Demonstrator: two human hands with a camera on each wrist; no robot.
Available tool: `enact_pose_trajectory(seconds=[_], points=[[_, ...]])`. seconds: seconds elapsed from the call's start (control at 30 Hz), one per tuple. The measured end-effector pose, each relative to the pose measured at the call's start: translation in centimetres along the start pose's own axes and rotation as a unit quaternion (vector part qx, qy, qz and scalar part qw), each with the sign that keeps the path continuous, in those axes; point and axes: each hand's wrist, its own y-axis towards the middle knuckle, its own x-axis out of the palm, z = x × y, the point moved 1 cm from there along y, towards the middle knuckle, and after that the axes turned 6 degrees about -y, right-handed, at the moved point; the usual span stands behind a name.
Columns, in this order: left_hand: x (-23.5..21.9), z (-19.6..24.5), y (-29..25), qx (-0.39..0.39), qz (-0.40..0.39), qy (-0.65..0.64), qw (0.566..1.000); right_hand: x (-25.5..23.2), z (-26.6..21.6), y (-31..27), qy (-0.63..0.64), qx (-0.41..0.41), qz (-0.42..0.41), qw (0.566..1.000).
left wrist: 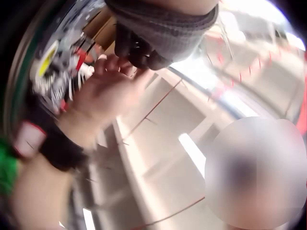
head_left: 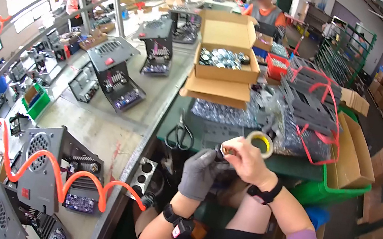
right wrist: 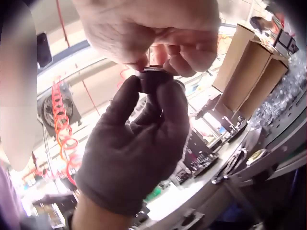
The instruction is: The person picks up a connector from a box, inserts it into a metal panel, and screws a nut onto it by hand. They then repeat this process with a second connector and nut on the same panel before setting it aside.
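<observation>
A small round black part (right wrist: 156,80) is pinched between the gloved fingertips of my left hand (right wrist: 136,143), seen clearly in the right wrist view. My bare right hand (right wrist: 158,33) meets it from the other side, its curled fingers at the top of the part. In the head view the gloved left hand (head_left: 198,174) and the right hand (head_left: 248,161) are together above my lap, by the bench edge. The left wrist view shows the right hand (left wrist: 112,91) beside the dark glove (left wrist: 158,33); the part is hidden there.
Black-handled scissors (head_left: 179,134) and a yellow-cored tape roll (head_left: 260,143) lie on the green bench. Behind them stands an open carton (head_left: 225,74) of small shiny parts. Grey metal housings (head_left: 116,75) stand on the left table, near a coiled orange hose (head_left: 55,167).
</observation>
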Motion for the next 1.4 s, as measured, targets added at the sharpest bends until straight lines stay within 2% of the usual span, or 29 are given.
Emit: enact_pose_trajectory(seconds=[0.07,0.1,0.13,0.2,0.23,0.27,0.3,0.33,0.37,0.4,0.47,0.5,0.53,0.6,0.67,0.7,0.8,0.83,0.87,0.93,0.97,1.0,1.07,1.17,1.2,1.27,1.3,1.33,1.4], points=[[-1.3,0.4,1.4,-0.062,-0.011,-0.100,0.993,-0.4,2.8,-0.5,-0.093,0.134,-0.001,0.987],[-1.4,0.4,1.7,-0.057,0.000,-0.089,0.994,-0.7,3.6,-0.7,-0.042,0.211,0.010,0.976],[-1.2,0.2,2.1,-0.055,0.011,-0.078,0.995,-1.0,2.8,-0.2,-0.004,0.241,0.029,0.970],[-1.6,-0.8,2.8,-0.046,-0.001,-0.061,0.997,-0.5,0.5,1.1,0.060,0.197,-0.004,0.979],[-1.3,-1.0,2.6,-0.042,0.002,-0.082,0.996,0.2,1.1,1.2,0.043,0.118,-0.031,0.992],[-1.0,-1.0,2.7,-0.039,0.003,-0.100,0.994,0.2,1.9,1.0,0.042,0.117,-0.025,0.992],[-2.6,-1.5,3.2,0.020,-0.044,-0.039,0.998,-0.1,2.9,0.4,0.032,0.171,-0.035,0.984],[-2.9,-1.2,3.1,0.019,-0.048,-0.039,0.998,-0.6,4.0,-0.3,0.020,0.224,-0.050,0.973],[-3.2,-0.5,3.2,-0.015,-0.036,-0.079,0.996,-0.6,5.2,-1.1,-0.064,0.266,-0.018,0.962],[-3.4,-0.2,3.3,-0.052,-0.023,-0.116,0.992,-0.6,4.3,-0.7,-0.067,0.265,-0.013,0.962],[-3.3,-1.3,3.6,-0.056,-0.012,-0.088,0.995,0.0,1.7,0.6,0.074,0.232,0.020,0.970],[-2.5,-1.7,3.4,-0.033,-0.010,-0.085,0.996,0.5,1.1,0.8,0.117,0.214,-0.004,0.970],[-1.9,-2.0,3.4,-0.010,-0.012,-0.079,0.997,0.2,0.9,1.0,0.091,0.215,-0.030,0.972],[-2.7,-1.9,3.6,-0.024,-0.019,-0.082,0.996,0.3,1.8,0.3,0.192,0.241,-0.029,0.951],[-3.3,-1.7,3.8,-0.055,-0.057,-0.139,0.987,0.8,1.6,0.3,0.253,0.280,-0.017,0.926],[-3.5,-1.9,3.8,-0.056,-0.045,-0.117,0.991,0.5,1.2,0.2,0.212,0.309,-0.008,0.927],[-2.7,-1.8,3.5,-0.068,-0.017,-0.132,0.989,0.6,1.9,-0.3,0.188,0.298,-0.025,0.935],[-2.7,-1.7,3.6,-0.070,-0.013,-0.134,0.988,0.8,2.2,-0.5,0.234,0.291,-0.001,0.928],[-2.8,-1.6,3.7,-0.068,-0.018,-0.129,0.989,0.6,2.0,-0.7,0.328,0.338,0.021,0.882],[-2.8,-2.1,3.8,-0.071,-0.009,-0.132,0.989,0.3,1.5,-0.5,0.188,0.300,-0.014,0.935],[-2.8,-2.5,3.7,-0.024,-0.014,-0.069,0.997,0.6,2.0,-0.7,0.140,0.270,-0.014,0.952],[-2.8,-2.8,3.4,0.019,-0.018,-0.002,1.000,0.3,1.9,-0.7,0.182,0.335,-0.018,0.925],[-2.8,-2.2,3.3,-0.042,0.000,-0.107,0.993,0.5,2.4,-1.2,0.331,0.338,0.018,0.881],[-2.9,-2.8,2.9,-0.068,0.003,-0.127,0.990,-0.5,1.3,-1.1,0.164,0.296,-0.046,0.940],[-2.9,-3.0,2.9,-0.077,-0.007,-0.132,0.988,-0.4,1.6,-1.4,0.165,0.300,-0.048,0.938],[-2.9,-3.1,2.7,-0.077,0.005,-0.134,0.988,-0.2,2.4,-2.2,0.283,0.311,-0.012,0.907],[-2.9,-3.1,2.5,-0.084,-0.002,-0.125,0.989,-0.5,2.4,-2.5,0.290,0.319,-0.025,0.902],[-2.8,-3.2,2.4,-0.091,-0.008,-0.118,0.989,-0.8,2.0,-2.5,0.289,0.323,-0.026,0.901],[-2.5,-3.7,1.9,-0.095,0.001,-0.122,0.988,-1.1,1.1,-2.3,0.163,0.303,-0.073,0.936]])
